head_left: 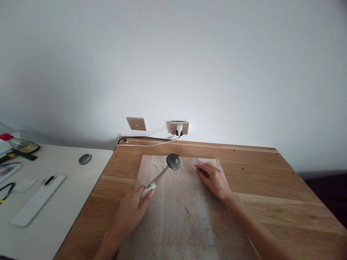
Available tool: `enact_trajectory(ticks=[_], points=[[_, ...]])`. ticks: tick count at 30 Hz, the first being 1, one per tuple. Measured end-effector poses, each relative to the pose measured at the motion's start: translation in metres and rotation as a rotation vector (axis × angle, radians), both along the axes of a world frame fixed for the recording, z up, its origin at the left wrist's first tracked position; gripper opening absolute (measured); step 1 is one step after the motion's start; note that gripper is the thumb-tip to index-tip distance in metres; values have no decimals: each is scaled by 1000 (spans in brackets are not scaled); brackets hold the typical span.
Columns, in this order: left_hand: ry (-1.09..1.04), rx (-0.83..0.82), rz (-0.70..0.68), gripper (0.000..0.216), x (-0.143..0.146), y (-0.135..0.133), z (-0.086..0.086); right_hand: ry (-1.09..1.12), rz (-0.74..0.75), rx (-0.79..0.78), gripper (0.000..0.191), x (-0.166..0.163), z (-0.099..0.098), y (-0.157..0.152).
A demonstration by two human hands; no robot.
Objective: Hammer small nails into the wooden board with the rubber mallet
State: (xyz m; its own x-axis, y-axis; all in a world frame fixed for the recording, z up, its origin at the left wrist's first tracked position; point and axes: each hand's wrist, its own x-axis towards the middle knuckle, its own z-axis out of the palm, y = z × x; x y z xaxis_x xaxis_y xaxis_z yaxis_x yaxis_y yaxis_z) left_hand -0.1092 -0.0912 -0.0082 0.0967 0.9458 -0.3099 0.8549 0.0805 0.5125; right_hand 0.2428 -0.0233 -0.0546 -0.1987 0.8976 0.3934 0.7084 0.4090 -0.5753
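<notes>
Two bare hands are over a pale, worn wooden board (187,216) that lies flat on the brown wooden surface (271,180). The left hand (132,213) is wrapped tight around the end of a small hammer with a light wooden handle and a round dark grey head (162,173). The hammer slants up and away from that hand, and its head sits over the far part of the board. The right hand (214,178) lies on the far right part of the board, palm down, fingers (202,168) close together and pointing toward the hammer head. I cannot tell if it pinches anything. Some tiny bits lie on the board between the hammer head and those fingers, too small to name.

Behind the board, on the white wall, is a tan socket with a white plug (179,128) and a tan switch plate (136,123). Left of the board stands a white surface (67,202) with a long white flat case (38,200) and a small round grey lid (85,159).
</notes>
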Motion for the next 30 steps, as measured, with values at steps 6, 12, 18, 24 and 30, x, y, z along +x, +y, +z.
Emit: enact_trajectory(ticks=[6,12,18,24,30], points=[[-3,18,-6,38,2,0,-3,2,-49,-42,27,-2,1,0],[16,32,-24,39,5,0,-3,62,-45,-85,29,-3,3,-1],[37,30,-31,38,6,0,-3,107,-99,-124,29,-3,-1,0],[42,39,-75,39,17,5,8,114,-119,-141,27,-5,-1,-2],[90,107,-183,42,47,20,21,123,-134,-155,22,-5,2,-1]])
